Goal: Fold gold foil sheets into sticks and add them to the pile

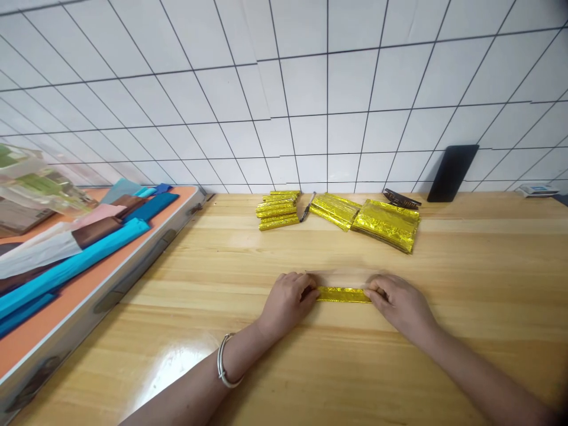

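A narrow strip of shiny gold foil paper stretches between my two hands, just above or on the wooden table. Its left end is pinched by my left hand, which has a silver bangle at the wrist. My right hand grips the right end between thumb and fingers. A pale, thin edge, blurred, runs behind the strip; I cannot tell what it belongs to. Farther back lie several rolled gold foil pieces, and to their right a flat gold foil stack and a larger gold foil stack.
A pen lies between the rolls and stacks. Behind the larger stack is a dark hair clip. A black phone-like slab leans on the tiled wall. At left, an orange-topped box bears rolls of coloured paper.
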The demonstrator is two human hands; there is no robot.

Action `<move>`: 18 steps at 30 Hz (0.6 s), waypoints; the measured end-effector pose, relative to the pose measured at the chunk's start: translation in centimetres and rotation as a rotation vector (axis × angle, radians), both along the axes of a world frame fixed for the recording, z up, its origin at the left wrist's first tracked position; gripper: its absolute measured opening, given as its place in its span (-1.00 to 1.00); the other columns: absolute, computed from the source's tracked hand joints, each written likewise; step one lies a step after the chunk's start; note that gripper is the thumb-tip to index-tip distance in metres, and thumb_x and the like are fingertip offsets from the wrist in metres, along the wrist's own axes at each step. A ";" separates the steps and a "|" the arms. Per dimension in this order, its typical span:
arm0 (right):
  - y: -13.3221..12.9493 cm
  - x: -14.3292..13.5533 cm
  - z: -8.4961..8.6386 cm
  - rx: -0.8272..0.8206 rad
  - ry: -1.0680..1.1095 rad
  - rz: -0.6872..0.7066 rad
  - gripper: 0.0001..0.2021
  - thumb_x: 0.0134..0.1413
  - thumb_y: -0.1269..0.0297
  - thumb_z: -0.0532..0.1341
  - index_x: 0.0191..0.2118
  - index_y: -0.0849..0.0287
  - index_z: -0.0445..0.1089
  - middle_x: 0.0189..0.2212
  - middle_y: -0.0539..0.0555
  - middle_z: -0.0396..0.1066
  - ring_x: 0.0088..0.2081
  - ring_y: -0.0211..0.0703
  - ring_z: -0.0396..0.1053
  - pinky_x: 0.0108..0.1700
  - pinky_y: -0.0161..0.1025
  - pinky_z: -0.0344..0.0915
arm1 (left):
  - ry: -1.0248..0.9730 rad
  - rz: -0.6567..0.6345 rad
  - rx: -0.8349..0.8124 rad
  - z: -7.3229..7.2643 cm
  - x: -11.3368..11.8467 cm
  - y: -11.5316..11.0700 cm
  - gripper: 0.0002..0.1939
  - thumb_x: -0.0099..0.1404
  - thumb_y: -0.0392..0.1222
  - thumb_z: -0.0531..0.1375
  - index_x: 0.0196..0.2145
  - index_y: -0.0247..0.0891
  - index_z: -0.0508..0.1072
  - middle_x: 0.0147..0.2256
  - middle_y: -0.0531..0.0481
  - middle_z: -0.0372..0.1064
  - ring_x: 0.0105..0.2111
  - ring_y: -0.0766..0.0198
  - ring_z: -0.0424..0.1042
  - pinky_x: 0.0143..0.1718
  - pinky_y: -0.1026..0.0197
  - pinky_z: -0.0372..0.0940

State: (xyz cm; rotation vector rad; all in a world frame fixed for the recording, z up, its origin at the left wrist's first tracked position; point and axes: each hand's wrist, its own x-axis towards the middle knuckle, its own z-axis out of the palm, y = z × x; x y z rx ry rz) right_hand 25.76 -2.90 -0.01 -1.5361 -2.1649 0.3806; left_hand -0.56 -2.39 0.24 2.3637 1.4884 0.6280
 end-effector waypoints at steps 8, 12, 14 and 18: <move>0.6 -0.1 0.3 -0.018 -0.078 -0.046 -0.85 0.05 0.21 0.14 -0.50 0.06 0.28 -0.55 -0.07 0.37 -0.53 -0.22 0.29 -0.52 -0.31 0.08 | 0.126 0.018 0.046 0.1 0.3 0.0 -0.88 0.27 -0.19 0.11 -0.40 -0.23 0.36 -0.46 -0.01 0.38 -0.40 0.23 0.35 -0.34 0.21 0.18; 1.0 0.0 -0.1 -0.042 -0.120 -0.081 -0.81 0.05 0.16 0.15 -0.53 0.06 0.26 -0.61 -0.10 0.35 -0.57 -0.24 0.27 -0.56 -0.32 0.01 | 0.143 0.037 0.061 -0.1 0.3 0.1 -0.89 0.26 -0.20 0.12 -0.41 -0.23 0.35 -0.46 -0.01 0.39 -0.42 0.22 0.35 -0.36 0.20 0.17; 1.0 0.1 -0.3 -0.038 -0.129 -0.085 -0.79 0.05 0.14 0.15 -0.53 0.06 0.26 -0.61 -0.10 0.35 -0.58 -0.25 0.28 -0.56 -0.32 -0.01 | 0.149 0.048 0.063 -0.2 0.3 0.1 -0.90 0.25 -0.20 0.12 -0.41 -0.23 0.34 -0.45 0.00 0.39 -0.42 0.22 0.35 -0.36 0.20 0.17; 1.1 0.2 -0.3 -0.031 -0.144 -0.080 -0.78 0.05 0.11 0.14 -0.53 0.06 0.26 -0.63 -0.09 0.34 -0.59 -0.25 0.27 -0.58 -0.32 -0.04 | 0.152 0.067 0.032 -0.4 0.3 0.1 -0.91 0.24 -0.19 0.13 -0.40 -0.23 0.31 -0.46 0.02 0.37 -0.43 0.23 0.34 -0.37 0.21 0.17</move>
